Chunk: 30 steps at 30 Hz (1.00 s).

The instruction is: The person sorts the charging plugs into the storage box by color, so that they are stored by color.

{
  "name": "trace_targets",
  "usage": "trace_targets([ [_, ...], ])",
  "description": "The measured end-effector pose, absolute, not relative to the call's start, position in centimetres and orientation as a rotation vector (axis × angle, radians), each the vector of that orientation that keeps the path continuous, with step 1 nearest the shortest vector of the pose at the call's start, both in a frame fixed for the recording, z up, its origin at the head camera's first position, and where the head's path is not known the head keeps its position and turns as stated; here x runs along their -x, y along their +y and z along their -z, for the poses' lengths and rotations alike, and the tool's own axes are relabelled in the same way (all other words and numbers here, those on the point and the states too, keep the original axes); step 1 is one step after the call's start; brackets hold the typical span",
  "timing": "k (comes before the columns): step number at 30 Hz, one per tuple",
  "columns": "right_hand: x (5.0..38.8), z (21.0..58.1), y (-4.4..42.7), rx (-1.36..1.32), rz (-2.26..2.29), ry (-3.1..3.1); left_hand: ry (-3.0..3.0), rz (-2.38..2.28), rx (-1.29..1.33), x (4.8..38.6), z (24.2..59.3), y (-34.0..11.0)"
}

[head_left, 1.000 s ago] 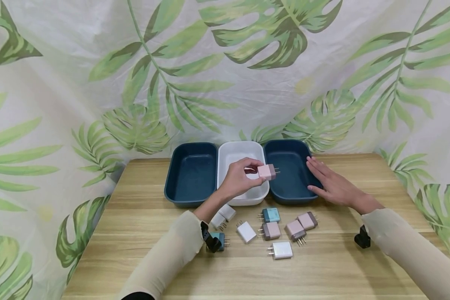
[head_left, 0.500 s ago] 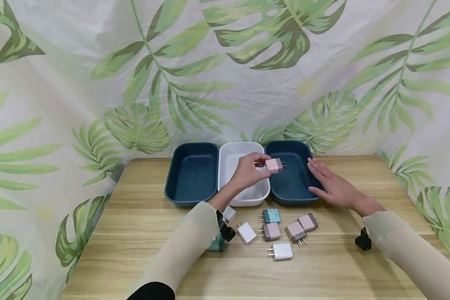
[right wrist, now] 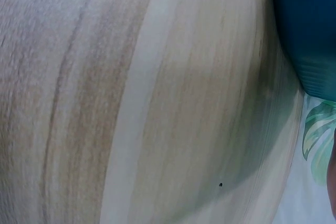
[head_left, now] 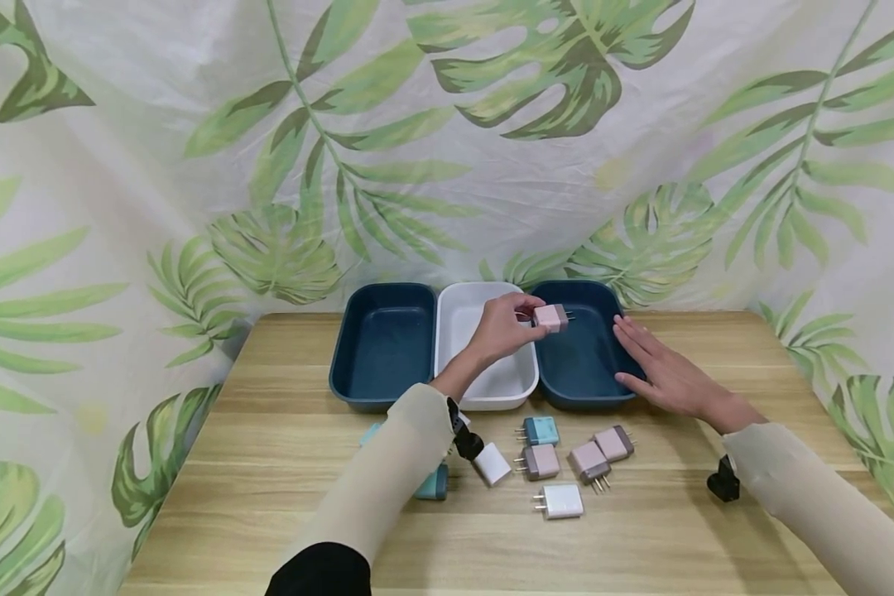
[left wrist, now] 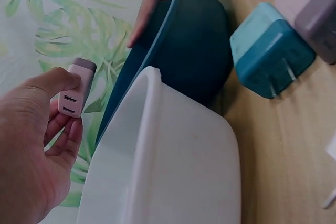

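Note:
My left hand pinches a pink charger between thumb and fingers, its prongs pointing right, above the left part of the right dark blue tray. In the left wrist view the pink charger shows two ports toward the hand. My right hand, fingers straight, rests against the right side of that tray. Near the trays' front lie pink chargers, a teal charger and white chargers; my left sleeve partly covers others.
A white tray stands in the middle, touching the right blue tray; another dark blue tray is on its left. All stand at the back of the wooden table, before a leaf-patterned cloth.
My left hand has moved right and slightly back with the pink charger, from over the white tray's edge to over the right blue tray. The right hand remains at the tray's side.

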State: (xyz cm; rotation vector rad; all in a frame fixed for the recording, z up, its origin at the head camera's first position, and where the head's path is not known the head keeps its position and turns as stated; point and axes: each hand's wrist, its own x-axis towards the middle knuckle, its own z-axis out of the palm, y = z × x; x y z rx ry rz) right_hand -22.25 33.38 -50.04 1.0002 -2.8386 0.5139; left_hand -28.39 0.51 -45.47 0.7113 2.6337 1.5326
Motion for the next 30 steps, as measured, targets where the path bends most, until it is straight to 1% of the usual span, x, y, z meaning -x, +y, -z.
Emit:
trace_targets([
  [18,22.3,50.2,33.5,-0.993,-0.513,-2.844,2.661,-1.487,-0.628,30.1,45.6,2.5],
  [30,22.3,50.4,33.5,-0.999,-0.543,-2.819,2.658,-1.477,-0.617,30.2,46.7,2.8],
])
